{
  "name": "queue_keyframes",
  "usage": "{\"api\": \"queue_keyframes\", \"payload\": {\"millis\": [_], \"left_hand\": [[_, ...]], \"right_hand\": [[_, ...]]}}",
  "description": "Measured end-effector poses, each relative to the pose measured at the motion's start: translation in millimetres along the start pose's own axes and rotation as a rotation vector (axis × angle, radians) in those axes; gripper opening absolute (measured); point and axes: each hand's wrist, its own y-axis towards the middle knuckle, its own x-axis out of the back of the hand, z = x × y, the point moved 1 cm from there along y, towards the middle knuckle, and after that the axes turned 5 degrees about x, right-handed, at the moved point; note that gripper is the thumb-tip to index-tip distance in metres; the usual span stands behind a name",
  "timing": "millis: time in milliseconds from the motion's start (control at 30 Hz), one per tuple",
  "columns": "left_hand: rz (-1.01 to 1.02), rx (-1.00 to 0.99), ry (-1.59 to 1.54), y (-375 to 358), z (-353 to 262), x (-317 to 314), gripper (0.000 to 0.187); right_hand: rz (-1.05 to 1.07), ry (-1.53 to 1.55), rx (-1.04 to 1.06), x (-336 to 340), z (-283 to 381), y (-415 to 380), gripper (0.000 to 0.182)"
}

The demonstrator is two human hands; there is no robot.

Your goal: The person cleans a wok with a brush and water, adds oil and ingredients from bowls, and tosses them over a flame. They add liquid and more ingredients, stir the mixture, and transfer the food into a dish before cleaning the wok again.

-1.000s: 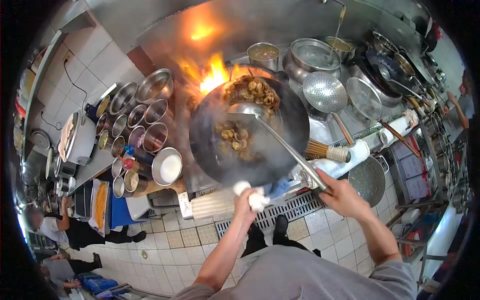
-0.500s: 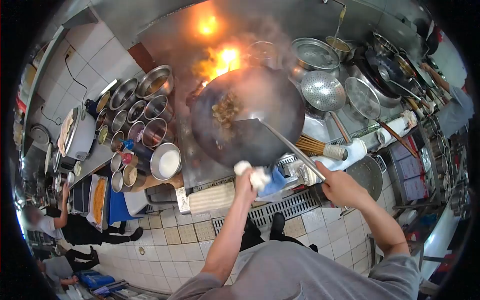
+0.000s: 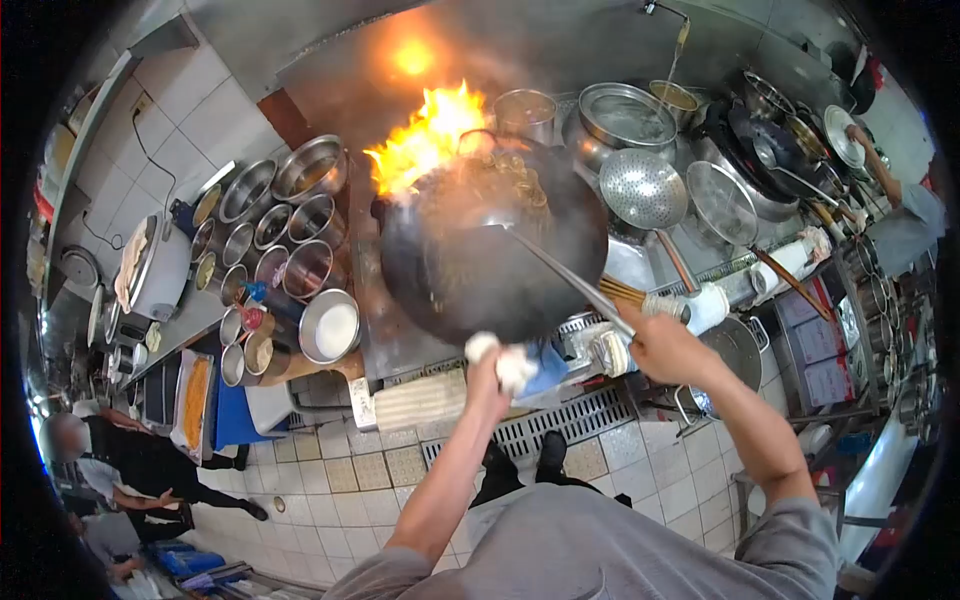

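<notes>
A large dark wok (image 3: pixel 415 290) sits tilted over the burner, with brown pieces of food (image 3: pixel 510 185) flung up toward its far side, blurred by steam. My left hand (image 3: pixel 487 385) is closed around a white cloth (image 3: pixel 514 370) at the wok's near rim; any handle under the cloth is hidden. My right hand (image 3: pixel 668 348) grips the long metal handle of a wok utensil (image 3: pixel 565 270). Its head reaches into the middle of the wok, and steam blurs its shape. Tall flames (image 3: pixel 430 140) rise at the far left rim.
Metal bowls and pots of ingredients (image 3: pixel 310 265) stand left of the wok. A perforated strainer (image 3: pixel 643 188), a mesh skimmer (image 3: pixel 722 203) and a bamboo brush (image 3: pixel 625 290) lie to the right. A person (image 3: pixel 130 455) stands at lower left; another person's arm (image 3: pixel 875 165) holds a lid at right.
The food has moved up toward the wok's far rim, and the flames have grown. The utensil head has shifted slightly up and left. The person at lower left has changed posture.
</notes>
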Motion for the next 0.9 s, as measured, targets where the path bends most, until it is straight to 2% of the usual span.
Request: {"api": "queue_keyframes", "payload": {"millis": [100,167,200,233,300,367,433,467,533,567,633,700,767,800,833,900], "left_hand": [[0.152,-0.032,-0.001,-7,-4,15,0.019],[0.145,0.051,-0.12,36,-22,4,0.013],[0.198,0.077,-0.106,60,-33,1,0.009],[0.257,0.101,-0.089,77,-44,-5,0.006],[0.201,0.162,-0.041,77,-69,-28,0.005],[0.214,0.189,-0.018,71,-75,-38,0.006],[0.195,0.256,0.035,87,-71,-28,0.009],[0.227,0.295,-0.039,98,-69,-21,0.007],[0.16,0.232,-0.138,62,-50,-21,0.007],[0.11,0.169,-0.229,38,-43,-28,0.007],[0.071,0.115,-0.189,-22,-40,-46,0.007],[0.26,0.109,-0.175,1,-38,-28,0.005],[0.103,0.233,-0.126,37,-54,-35,0.007],[0.216,0.218,-0.121,52,-55,-29,0.007],[0.219,0.212,-0.123,56,-49,-20,0.007],[0.32,0.132,-0.153,47,-22,0,0.009]], "right_hand": [[-0.1,0.105,0.031,-1,3,-25,0.056],[-0.132,0.407,-0.031,3,14,-47,0.057],[-0.105,0.452,-0.151,2,11,-51,0.057],[-0.102,0.454,-0.149,-2,8,-54,0.057],[-0.221,0.468,-0.12,-16,-5,-54,0.057],[-0.189,0.405,-0.131,-16,-11,-59,0.059],[-0.043,0.47,-0.267,-5,-1,-71,0.06],[-0.03,0.475,-0.268,4,5,-77,0.06],[0.123,0.409,-0.24,31,14,-82,0.06],[0.12,0.407,-0.234,38,14,-82,0.06],[0.267,0.408,-0.233,47,13,-83,0.06],[0.326,0.387,-0.309,47,14,-72,0.057],[0.128,0.203,-0.039,28,-4,-48,0.057],[0.13,0.208,-0.058,30,4,-34,0.056],[0.129,0.204,-0.053,19,-1,-26,0.056],[-0.049,-0.062,-0.005,-3,-16,-8,0.055]]}}
